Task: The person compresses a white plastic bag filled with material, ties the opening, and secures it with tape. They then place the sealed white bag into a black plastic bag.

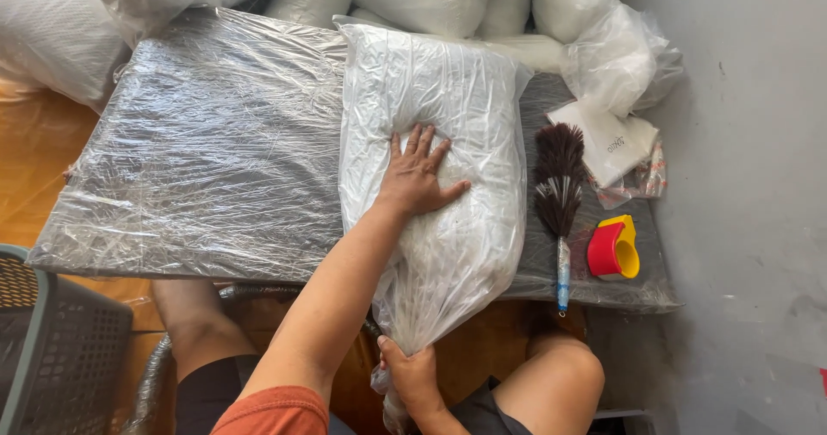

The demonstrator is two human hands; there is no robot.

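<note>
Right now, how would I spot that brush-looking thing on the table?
Find the plastic-wrapped table, then the bagged white pillow under the left hand. Just right of it lies the feather duster: the only thing with dark fluffy plumes on a thin blue handle.

White pillow [435,142] in clear plastic, brown-and-white feather duster [558,181] — blue handle; red-yellow tape dispenser [614,247]

A low table [198,151] wrapped in clear plastic film stands on a warm orange-brown wooden floor [34,151], close against a plain grey wall [749,185] on the right. Bulky white plastic-covered bundles [52,30], perhaps pillows, crowd the far side, and a dark grey slatted basket [52,349] sits lower left in even daylight.
</note>
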